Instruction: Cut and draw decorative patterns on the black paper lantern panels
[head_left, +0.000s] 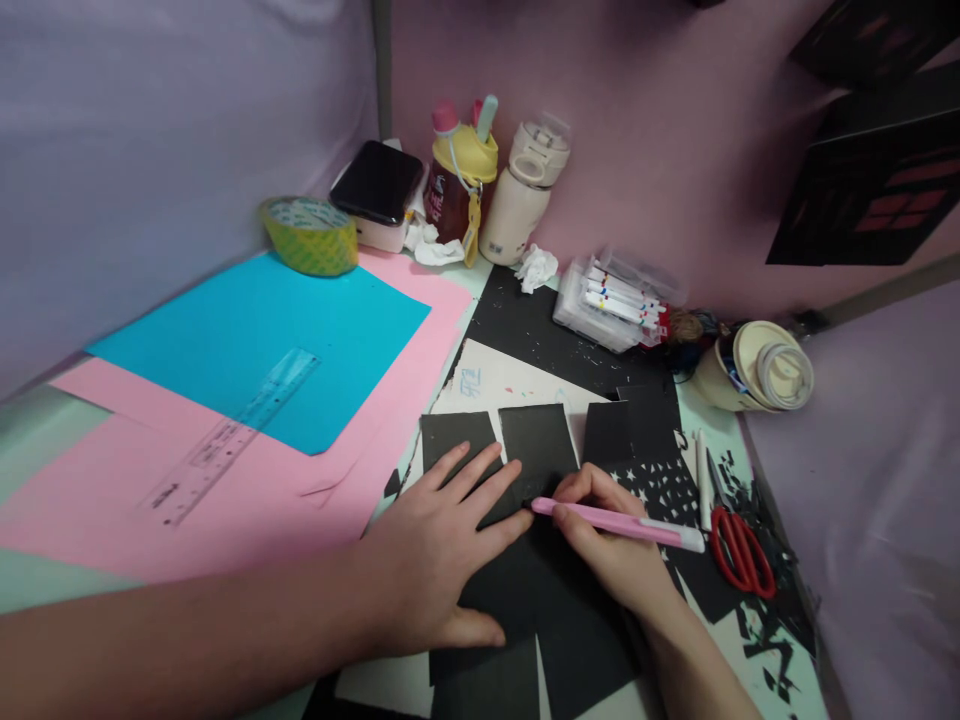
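My left hand (450, 540) lies flat with fingers spread, pressing on a cut sheet of black paper (577, 620). Two upright strips (534, 435) of that paper stick out past my fingers, with a slit between them. My right hand (611, 540) grips a slim pink pen-shaped tool (615, 520) with a white end. Its tip meets the black paper beside my left index finger and thumb side; the tip itself is too dark to make out. Under the black paper lies a white sheet (487, 375) with blue scribbles.
Red-handled scissors (742, 555), a white pen (703, 480), and black scraps (769, 640) lie at right. A clear ruler (240, 435) rests over blue (285, 320) and pink paper (97, 480) at left. Yellow tape (311, 237), bottles (517, 195) and a marker box (615, 305) stand behind.
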